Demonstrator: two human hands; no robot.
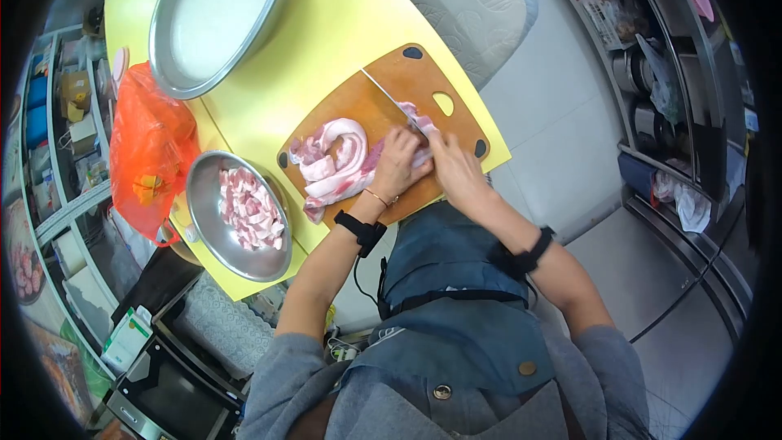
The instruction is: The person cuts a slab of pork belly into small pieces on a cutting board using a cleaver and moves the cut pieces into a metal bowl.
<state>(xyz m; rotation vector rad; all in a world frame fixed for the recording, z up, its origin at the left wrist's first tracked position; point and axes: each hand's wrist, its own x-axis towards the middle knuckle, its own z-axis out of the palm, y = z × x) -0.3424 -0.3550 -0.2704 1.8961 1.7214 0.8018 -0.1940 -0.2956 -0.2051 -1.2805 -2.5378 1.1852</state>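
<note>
On the brown cutting board lies a long strip of raw pork belly, its left end curled into a loop. My left hand presses on the strip's right part with bent fingers. Just beside it, my right hand is closed round a kitchen knife; its handle is hidden in my fist. The blade points up and left, edge-on to me, against the meat near my left fingertips. A piece of pork lies along the blade's far side. Cut pork pieces fill part of a steel bowl to the left.
A large metal basin with whitish contents stands at the back of the yellow table. An orange plastic bag sits at the left edge. A cushioned seat is beyond the table, and a rack holds pots at right.
</note>
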